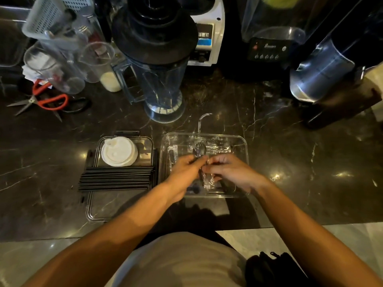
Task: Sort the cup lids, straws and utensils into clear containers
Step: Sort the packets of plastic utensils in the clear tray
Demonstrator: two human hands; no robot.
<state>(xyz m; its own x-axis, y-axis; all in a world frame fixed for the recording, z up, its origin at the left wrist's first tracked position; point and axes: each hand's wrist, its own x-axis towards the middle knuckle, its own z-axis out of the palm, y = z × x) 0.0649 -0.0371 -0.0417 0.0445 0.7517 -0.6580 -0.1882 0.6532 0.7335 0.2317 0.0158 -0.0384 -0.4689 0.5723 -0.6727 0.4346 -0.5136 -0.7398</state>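
On the dark counter (269,141) we see two clear containers: the left one (93,212) has straws (116,179) across it and white lids (119,151) inside. Over the right container (245,146), our left hand (186,172) and right hand (230,170) both pinch a wrapped spoon (199,151).

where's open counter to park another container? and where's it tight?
Free: bare counter right of the utensil tray, up to the grinder; bare counter left of the straws, below the scissors. A narrower strip lies between the blender jar and both trays. Crowded: back-left corner with cups and basket. Both hands, left and right, fill the utensil tray.
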